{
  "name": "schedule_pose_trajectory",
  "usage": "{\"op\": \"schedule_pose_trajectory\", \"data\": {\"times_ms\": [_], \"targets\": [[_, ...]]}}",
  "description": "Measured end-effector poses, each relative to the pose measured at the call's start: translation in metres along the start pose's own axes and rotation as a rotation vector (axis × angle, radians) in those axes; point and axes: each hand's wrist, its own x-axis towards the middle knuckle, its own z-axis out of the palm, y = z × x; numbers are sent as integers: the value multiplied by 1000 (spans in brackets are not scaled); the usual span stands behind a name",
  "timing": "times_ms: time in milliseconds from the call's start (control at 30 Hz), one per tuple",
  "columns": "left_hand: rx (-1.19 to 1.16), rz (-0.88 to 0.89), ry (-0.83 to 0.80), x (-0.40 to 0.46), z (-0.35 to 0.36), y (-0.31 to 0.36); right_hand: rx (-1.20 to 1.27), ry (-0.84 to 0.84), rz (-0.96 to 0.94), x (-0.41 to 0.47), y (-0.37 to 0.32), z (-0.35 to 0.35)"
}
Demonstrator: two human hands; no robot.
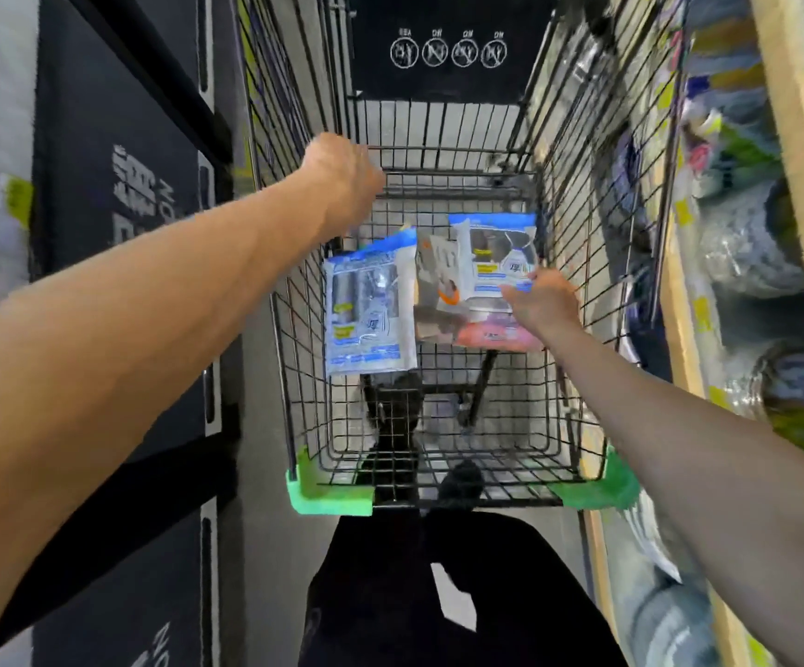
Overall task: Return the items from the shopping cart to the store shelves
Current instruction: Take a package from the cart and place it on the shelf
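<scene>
A black wire shopping cart point(443, 474) with green corner guards stands in front of me. My left hand point(342, 182) grips the top edge of a blue-and-white packet point(368, 310), which hangs above the cart's basket. My right hand point(542, 298) reaches into the cart and pinches the lower edge of a second blue-and-white packet point(491, 252). Under that packet lie a clear packet with an orange spot point(438, 300) and a pink pack point(491, 337).
Store shelves with wooden edges point(794, 137) and wrapped goods run along the right. A black panel with white lettering point(116, 209) and wire grid stand on the left. A dark sign with round icons point(448, 45) sits beyond the cart. My dark trousers show below.
</scene>
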Motion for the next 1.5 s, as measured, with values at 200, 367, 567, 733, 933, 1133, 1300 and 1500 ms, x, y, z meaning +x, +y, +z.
{"op": "schedule_pose_trajectory", "data": {"times_ms": [200, 367, 567, 733, 933, 1133, 1300, 1500], "targets": [[-241, 59, -301, 41, 65, 9, -10, 16, 100, 42, 7, 16], [-295, 56, -398, 66, 100, 19, 4, -49, 192, 74, 6, 26], [-440, 102, -511, 87, 112, 34, -55, -33, 189, 77, 0, 29], [-493, 87, -571, 90, 119, 38, -2, -61, 253, 77, -5, 30], [-471, 120, -481, 84, 107, 37, -42, 17, 168, 62, -21, 20], [-580, 246, -523, 64, 84, 32, 20, 59, 148, 24, -25, -10], [-665, 299, -519, 43, 55, 25, 382, 141, 230, -14, -13, -38], [-799, 375, -418, 23, -23, -2, 1288, -216, 201, -71, -8, -63]]}}
